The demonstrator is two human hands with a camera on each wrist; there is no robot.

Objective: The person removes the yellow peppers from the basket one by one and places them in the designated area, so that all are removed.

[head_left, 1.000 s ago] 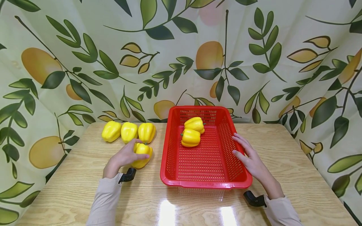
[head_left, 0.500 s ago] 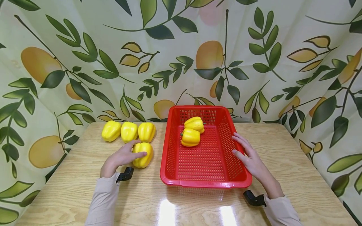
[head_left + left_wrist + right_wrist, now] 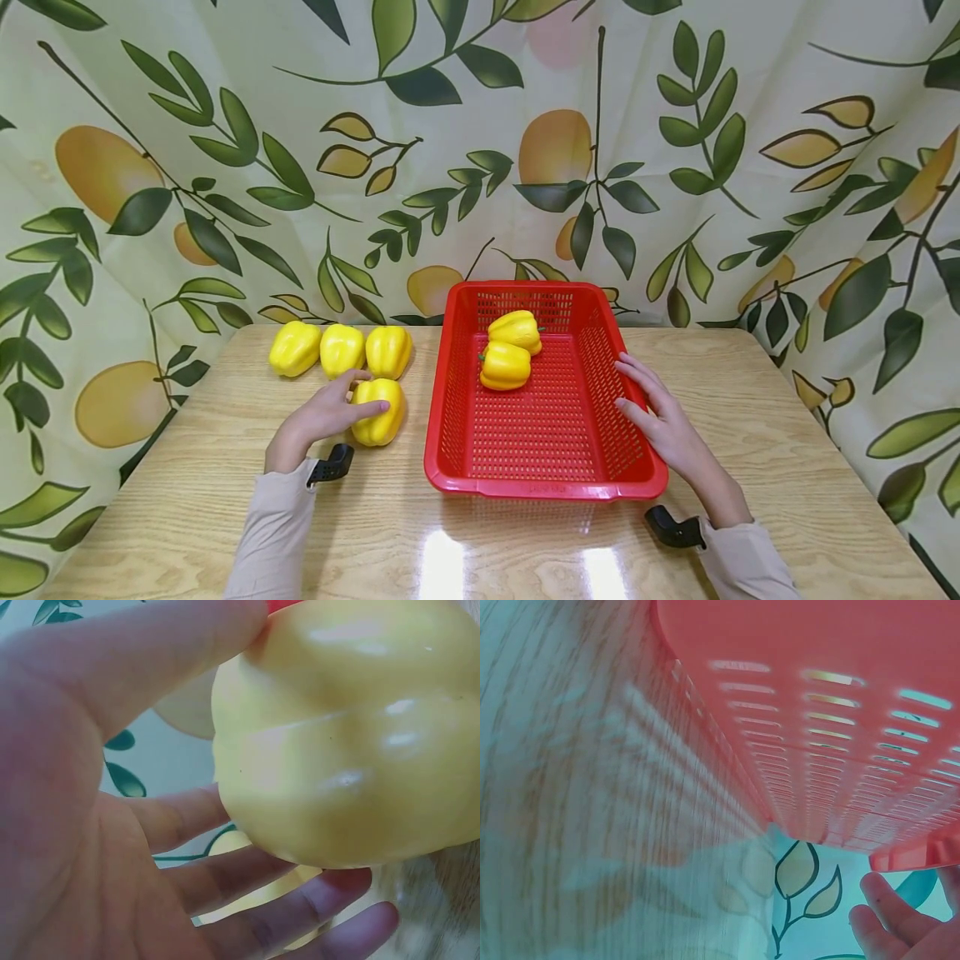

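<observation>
A yellow bell pepper (image 3: 379,414) stands on the table left of the red basket (image 3: 551,490). My left hand (image 3: 324,417) holds it, thumb over its near side and fingers round the far side. In the left wrist view the pepper (image 3: 352,742) fills the right half, with the thumb at its top edge and fingertips along its underside. My right hand (image 3: 667,425) rests on the basket's right rim, fingers loosely extended over it. The right wrist view shows the slotted wall (image 3: 817,750) from outside, with fingertips near the rim.
Two yellow peppers (image 3: 506,365) lie together inside the basket, toward its back left. Along the table's back left, three more yellow peppers (image 3: 342,350) line up behind the held one. A leaf-patterned cloth (image 3: 480,167) hangs right behind the wooden table (image 3: 187,500).
The pepper in my left hand has turned, its stem leaving sight, and my left hand has shifted slightly left. In the last half second almost nothing moves. My right hand stays on the rim.
</observation>
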